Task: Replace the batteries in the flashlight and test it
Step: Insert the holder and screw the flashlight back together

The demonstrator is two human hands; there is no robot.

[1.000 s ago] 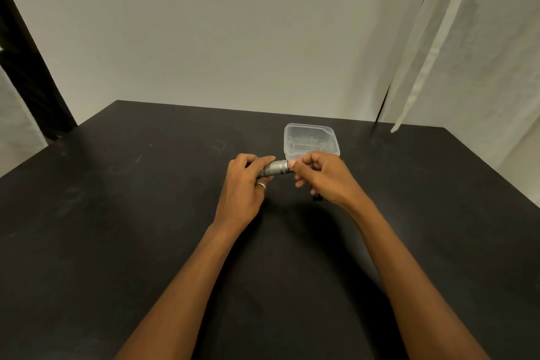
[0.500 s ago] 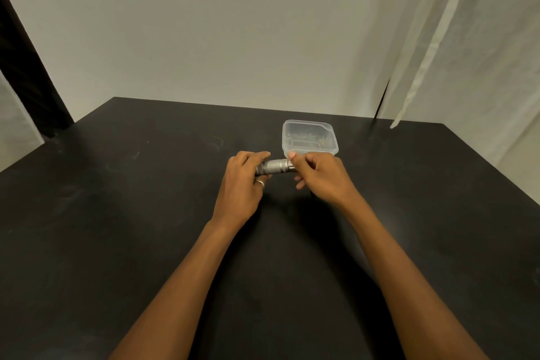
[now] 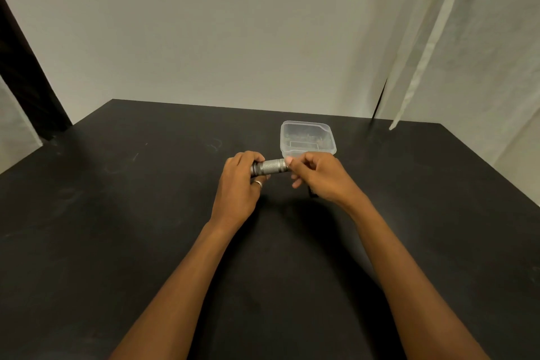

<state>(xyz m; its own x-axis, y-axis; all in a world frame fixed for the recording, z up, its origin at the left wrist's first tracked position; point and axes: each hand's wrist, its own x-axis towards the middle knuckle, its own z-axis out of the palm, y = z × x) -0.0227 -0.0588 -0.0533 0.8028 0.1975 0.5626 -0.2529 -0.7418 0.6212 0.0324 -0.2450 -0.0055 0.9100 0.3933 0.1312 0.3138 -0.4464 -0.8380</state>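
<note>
A small silver flashlight (image 3: pixel 268 167) lies sideways in the air above the black table (image 3: pixel 117 228), held between both hands. My left hand (image 3: pixel 238 187) grips its left end, with a ring on one finger. My right hand (image 3: pixel 317 177) pinches the right end with thumb and fingers. That end of the flashlight is hidden by my fingers. A small dark object (image 3: pixel 312 192) peeks out below my right hand; I cannot tell what it is.
A clear plastic container (image 3: pixel 306 137) stands on the table just behind my right hand. The table ends at a pale wall at the back. A white curtain (image 3: pixel 467 38) hangs at the right.
More of the silver barrel shows between my hands now. Both hands stay at the same place on the table.
</note>
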